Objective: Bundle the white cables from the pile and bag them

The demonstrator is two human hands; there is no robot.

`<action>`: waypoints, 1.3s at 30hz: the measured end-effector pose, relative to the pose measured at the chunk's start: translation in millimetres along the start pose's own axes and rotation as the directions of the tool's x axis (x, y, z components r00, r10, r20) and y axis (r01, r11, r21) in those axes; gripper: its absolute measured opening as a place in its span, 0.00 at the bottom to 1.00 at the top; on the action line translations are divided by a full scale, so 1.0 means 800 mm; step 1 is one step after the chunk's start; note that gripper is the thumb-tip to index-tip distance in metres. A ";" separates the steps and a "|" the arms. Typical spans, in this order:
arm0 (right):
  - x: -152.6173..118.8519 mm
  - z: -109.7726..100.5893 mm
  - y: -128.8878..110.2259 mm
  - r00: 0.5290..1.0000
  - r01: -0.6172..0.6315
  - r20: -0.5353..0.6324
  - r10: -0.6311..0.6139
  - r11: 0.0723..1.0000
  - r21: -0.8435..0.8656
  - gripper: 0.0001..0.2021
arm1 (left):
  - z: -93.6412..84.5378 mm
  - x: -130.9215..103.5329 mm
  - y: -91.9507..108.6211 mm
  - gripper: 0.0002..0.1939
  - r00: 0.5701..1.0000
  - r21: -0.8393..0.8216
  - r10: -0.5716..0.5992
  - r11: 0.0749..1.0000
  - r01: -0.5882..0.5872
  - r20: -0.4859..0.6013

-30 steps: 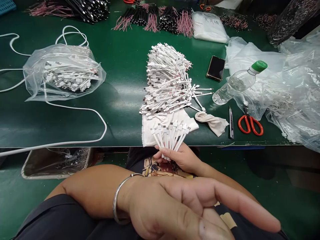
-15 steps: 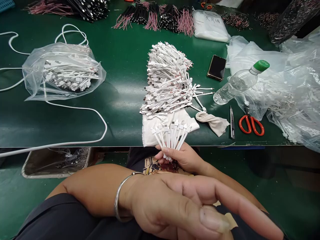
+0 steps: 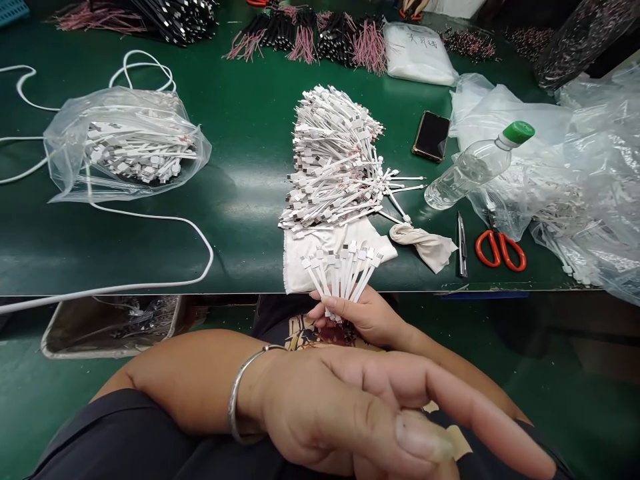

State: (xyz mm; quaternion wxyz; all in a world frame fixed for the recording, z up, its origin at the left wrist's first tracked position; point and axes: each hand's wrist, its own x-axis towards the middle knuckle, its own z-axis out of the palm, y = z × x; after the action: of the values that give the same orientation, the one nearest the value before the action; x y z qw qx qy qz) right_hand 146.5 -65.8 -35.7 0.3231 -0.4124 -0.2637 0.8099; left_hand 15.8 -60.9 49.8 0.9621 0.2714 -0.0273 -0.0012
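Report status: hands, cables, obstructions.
Right hand gripping fanned white cables. Left hand open, nothing visible in it. Cloth behind cables; no obstruction seen.

Workbench [image 3: 245,133]: green, smooth top, spanned the full width of the view; straight front edge. Diffuse pale glare [image 3: 250,187] noted left of centre, consistent with overhead light. Floor [image 3: 565,427]: green, with small pale specks, dimmer beneath the bench. Open, pale-rimmed bin [image 3: 75,327] stood under the bench at left. The far right corner lay in shadow.
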 end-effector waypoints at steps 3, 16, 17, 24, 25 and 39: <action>0.001 0.001 0.002 1.000 0.014 -0.007 -0.014 1.000 0.001 0.18 | 0.002 -0.006 0.010 0.22 0.996 0.037 -0.025 0.999 0.028 -0.087; 0.004 0.003 0.000 0.987 0.158 0.079 -0.143 0.957 -0.245 0.17 | -0.034 -0.087 0.002 0.11 0.468 0.754 0.595 0.452 0.477 -0.653; 0.004 0.004 -0.001 0.986 0.161 0.089 -0.142 0.952 -0.260 0.17 | -0.041 -0.089 0.001 0.10 0.439 0.746 0.611 0.454 0.487 -0.659; 0.003 0.016 -0.015 0.911 0.397 0.299 -0.283 0.794 -0.461 0.13 | -0.065 -0.075 -0.001 0.30 0.656 0.679 0.463 0.726 0.105 -0.596; 0.003 0.019 -0.020 0.900 0.414 0.346 -0.265 0.767 -0.490 0.13 | -0.065 -0.072 0.001 0.32 0.702 0.638 0.426 0.768 0.052 -0.570; 0.014 0.034 -0.025 0.934 0.179 0.355 -0.026 0.896 -0.406 0.21 | -0.050 -0.060 0.028 0.23 0.722 0.679 0.464 0.734 0.011 -0.513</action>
State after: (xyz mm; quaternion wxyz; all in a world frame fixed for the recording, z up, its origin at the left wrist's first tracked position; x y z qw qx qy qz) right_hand 124.2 -48.7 -13.3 0.2160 -0.3124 -0.5099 0.7718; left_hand -30.5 -19.8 24.7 0.7478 0.5585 0.2762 0.2292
